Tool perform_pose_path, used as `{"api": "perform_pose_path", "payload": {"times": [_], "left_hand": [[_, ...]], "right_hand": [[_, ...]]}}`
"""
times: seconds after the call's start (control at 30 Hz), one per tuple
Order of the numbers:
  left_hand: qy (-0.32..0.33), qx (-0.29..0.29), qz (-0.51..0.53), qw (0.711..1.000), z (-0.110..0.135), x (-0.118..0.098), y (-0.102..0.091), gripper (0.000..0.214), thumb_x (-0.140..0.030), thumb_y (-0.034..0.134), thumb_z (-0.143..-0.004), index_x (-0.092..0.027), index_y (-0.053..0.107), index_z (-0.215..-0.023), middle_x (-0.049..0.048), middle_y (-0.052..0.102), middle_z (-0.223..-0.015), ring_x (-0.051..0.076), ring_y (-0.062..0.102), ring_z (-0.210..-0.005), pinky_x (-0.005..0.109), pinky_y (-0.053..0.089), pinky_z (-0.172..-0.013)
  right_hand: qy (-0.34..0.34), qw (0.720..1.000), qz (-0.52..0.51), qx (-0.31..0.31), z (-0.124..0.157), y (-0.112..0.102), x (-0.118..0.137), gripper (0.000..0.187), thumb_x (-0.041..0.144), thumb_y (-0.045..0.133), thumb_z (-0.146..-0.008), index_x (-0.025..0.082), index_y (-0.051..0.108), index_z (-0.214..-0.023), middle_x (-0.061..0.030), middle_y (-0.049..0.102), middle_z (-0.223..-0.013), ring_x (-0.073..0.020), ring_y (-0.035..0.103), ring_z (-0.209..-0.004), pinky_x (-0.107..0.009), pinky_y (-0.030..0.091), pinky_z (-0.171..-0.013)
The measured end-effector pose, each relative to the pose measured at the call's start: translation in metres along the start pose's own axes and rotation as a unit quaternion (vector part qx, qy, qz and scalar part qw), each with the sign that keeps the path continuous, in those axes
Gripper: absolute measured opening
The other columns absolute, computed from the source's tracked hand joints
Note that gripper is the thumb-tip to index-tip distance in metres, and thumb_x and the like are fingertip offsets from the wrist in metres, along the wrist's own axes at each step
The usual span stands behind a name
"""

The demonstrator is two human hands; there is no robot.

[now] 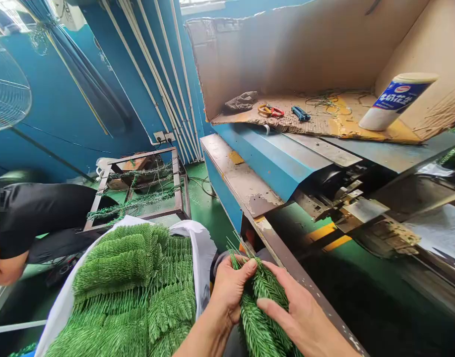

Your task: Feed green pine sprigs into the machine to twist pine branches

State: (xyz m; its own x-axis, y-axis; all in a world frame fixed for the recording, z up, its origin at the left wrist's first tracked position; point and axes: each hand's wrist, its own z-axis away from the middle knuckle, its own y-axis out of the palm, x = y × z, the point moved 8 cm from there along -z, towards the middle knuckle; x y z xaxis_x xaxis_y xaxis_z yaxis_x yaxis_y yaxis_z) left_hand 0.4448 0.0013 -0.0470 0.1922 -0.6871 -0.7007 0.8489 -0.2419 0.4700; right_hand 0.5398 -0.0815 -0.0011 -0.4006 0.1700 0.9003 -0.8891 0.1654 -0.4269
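Both my hands hold a bundle of green artificial pine sprigs (262,317) low in the view, beside the machine's edge. My left hand (229,287) wraps round the bundle's left side, thumb on top. My right hand (299,310) presses on it from the right, fingers curled over the needles. A white sack (203,253) full of the same green sprigs (134,287) stands just left of my hands.
A blue metal machine (268,163) with a rusty ledge runs along the right. On it a cardboard box (287,54) holds scissors (271,110), blue pliers (300,114), a glove and a white bottle (396,101). Another person in black (33,218) bends at the left by a metal frame (145,188).
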Motion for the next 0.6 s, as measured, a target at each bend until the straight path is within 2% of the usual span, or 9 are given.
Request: {"api": "perform_pose_path", "payload": {"times": [0.07,0.17,0.3,0.4,0.47,0.53,0.6], "left_hand": [[0.006,0.008,-0.013,1.0,0.002,-0.002,0.007,0.033,-0.03,0.08,-0.061,-0.016,0.053,-0.073,0.0015,0.063,-0.063,0.014,0.057,-0.057,0.029,0.044,-0.061],[0.004,0.024,-0.038,0.999,0.007,-0.005,0.017,0.031,-0.031,0.079,-0.062,-0.014,0.055,-0.073,0.0024,0.063,-0.063,0.013,0.056,-0.056,0.027,0.043,-0.057],[0.024,0.016,-0.071,0.997,0.011,-0.009,0.025,0.028,-0.032,0.078,-0.063,-0.014,0.059,-0.074,0.0016,0.064,-0.064,0.012,0.056,-0.058,0.026,0.044,-0.06],[0.013,0.02,-0.087,0.996,0.01,-0.005,0.027,0.03,-0.033,0.078,-0.063,-0.013,0.06,-0.075,0.0046,0.066,-0.065,0.013,0.056,-0.055,0.026,0.044,-0.057],[-0.001,0.028,-0.087,0.996,0.009,-0.003,0.026,0.03,-0.035,0.077,-0.065,-0.013,0.059,-0.076,0.0066,0.068,-0.066,0.013,0.057,-0.054,0.026,0.044,-0.055],[-0.018,0.025,-0.072,0.997,0.009,-0.002,0.02,0.031,-0.036,0.076,-0.065,-0.014,0.058,-0.076,0.0073,0.069,-0.066,0.014,0.058,-0.054,0.027,0.046,-0.055],[-0.033,0.012,-0.053,0.998,0.009,-0.002,0.014,0.031,-0.035,0.078,-0.063,-0.014,0.057,-0.075,0.0073,0.069,-0.066,0.016,0.061,-0.055,0.029,0.048,-0.056]], "right_hand": [[0.034,0.998,-0.021,-0.039,0.004,-0.005,-0.009,0.053,0.036,0.053,-0.084,0.026,0.039,-0.135,-0.007,0.047,-0.131,-0.0256,0.046,-0.119,-0.044,0.041,-0.101],[0.069,0.993,-0.07,-0.063,0.01,-0.01,-0.018,0.053,0.04,0.049,-0.087,0.025,0.037,-0.136,-0.0078,0.047,-0.131,-0.0238,0.049,-0.116,-0.039,0.048,-0.095],[0.05,0.992,-0.084,-0.082,0.016,-0.013,-0.013,0.055,0.043,0.05,-0.088,0.024,0.037,-0.137,-0.0064,0.042,-0.137,-0.0223,0.043,-0.123,-0.036,0.046,-0.098],[0.037,0.991,-0.085,-0.1,0.016,-0.028,-0.012,0.051,0.043,0.048,-0.09,0.024,0.039,-0.136,-0.0055,0.043,-0.136,-0.0213,0.046,-0.12,-0.031,0.052,-0.09],[0.008,0.992,-0.022,-0.123,0.014,-0.058,-0.009,0.047,0.042,0.045,-0.092,0.025,0.041,-0.136,-0.0049,0.046,-0.134,-0.0216,0.047,-0.118,-0.031,0.053,-0.087],[-0.042,0.978,0.119,-0.165,0.014,-0.103,-0.001,0.044,0.039,0.045,-0.092,0.025,0.045,-0.133,-0.0042,0.05,-0.129,-0.0229,0.05,-0.115,-0.033,0.05,-0.091],[-0.051,0.925,0.307,-0.218,0.014,-0.154,0.005,0.041,0.035,0.044,-0.091,0.026,0.049,-0.13,-0.004,0.054,-0.123,-0.0245,0.056,-0.104,-0.036,0.052,-0.085]]}}
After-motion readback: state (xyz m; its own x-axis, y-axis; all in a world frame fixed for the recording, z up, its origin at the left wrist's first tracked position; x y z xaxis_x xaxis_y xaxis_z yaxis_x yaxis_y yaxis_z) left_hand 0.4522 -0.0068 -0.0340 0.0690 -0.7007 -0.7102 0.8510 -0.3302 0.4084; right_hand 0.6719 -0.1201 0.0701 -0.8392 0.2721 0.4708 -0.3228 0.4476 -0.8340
